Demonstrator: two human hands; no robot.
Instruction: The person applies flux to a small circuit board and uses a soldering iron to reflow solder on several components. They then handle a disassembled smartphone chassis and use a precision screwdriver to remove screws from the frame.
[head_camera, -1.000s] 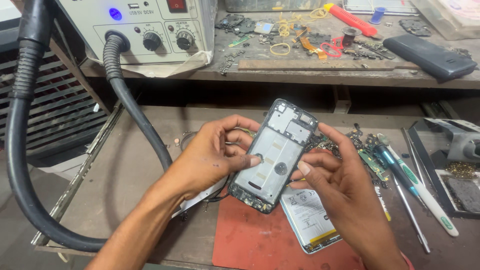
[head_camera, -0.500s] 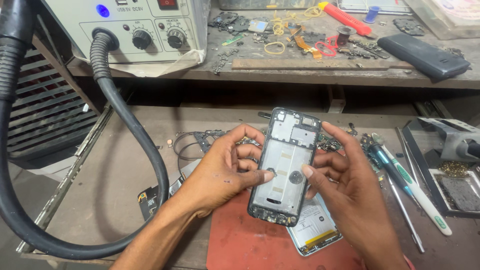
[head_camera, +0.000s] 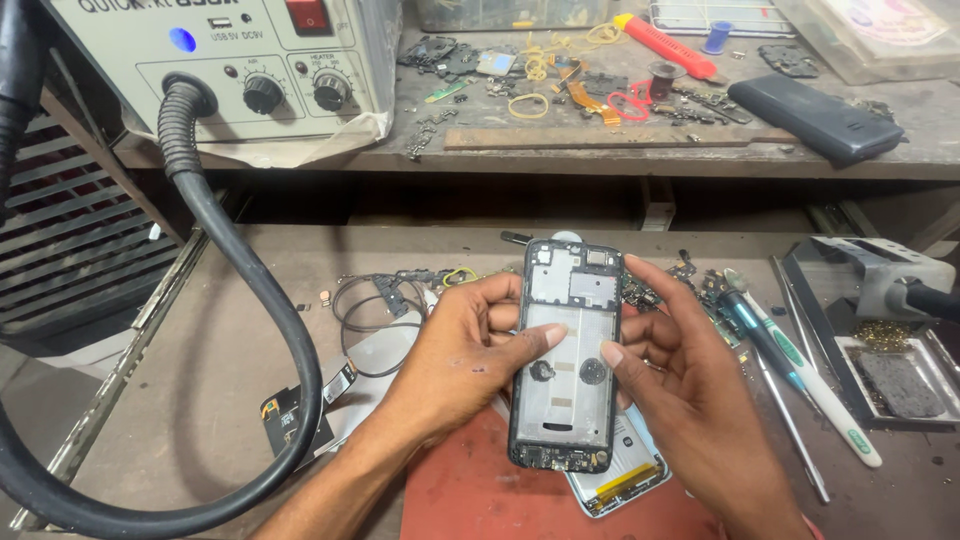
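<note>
Cluttered workbench (head_camera: 200, 400); left hand (head_camera: 460, 350), right hand (head_camera: 690, 390) both clamped on opened phone frame (head_camera: 565, 355); tray (head_camera: 900, 375) holds sponge.

The opened phone frame (head_camera: 565, 355), which had leaned with its top end to the right, was turned upright between the hands and came to stand over the red mat (head_camera: 480, 495). The left hand (head_camera: 455, 360) slid its thumb onto the inner plate, and the right hand (head_camera: 680, 390) brought its thumb in to meet it from the other edge.
</note>
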